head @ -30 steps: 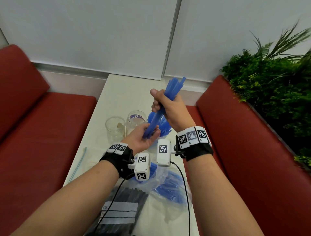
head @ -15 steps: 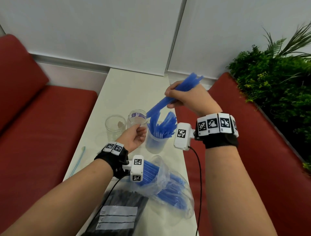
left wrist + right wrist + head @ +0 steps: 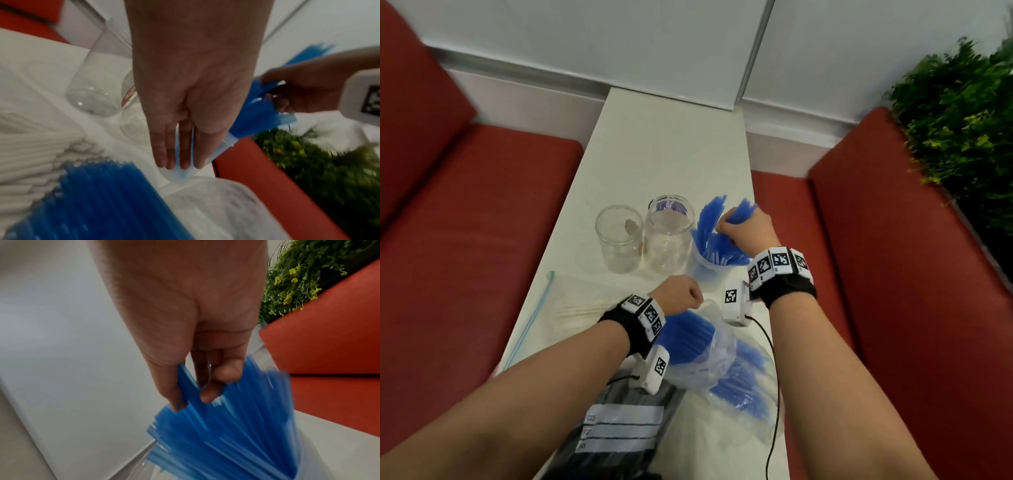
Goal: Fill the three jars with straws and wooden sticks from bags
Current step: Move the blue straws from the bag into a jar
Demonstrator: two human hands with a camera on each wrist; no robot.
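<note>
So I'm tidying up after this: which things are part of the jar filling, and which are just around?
Job: right hand, blue straws, three jars, straw bag, stick bag, black bag.
Around: left hand, red seats, plants.

Blue straws (image 3: 717, 236); clear jars (image 3: 618, 238); red seats (image 3: 482, 205); black-white wristbands (image 3: 777, 265).

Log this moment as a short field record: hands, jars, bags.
right hand: grips blue straws standing in the right jar
left hand: fingers straight, holding nothing, above the clear bag of blue straws
middle jar: no straws or sticks
left jar: no straws or sticks
wooden sticks: in their zip bag, left of the left hand
black bag: nearest the camera
</note>
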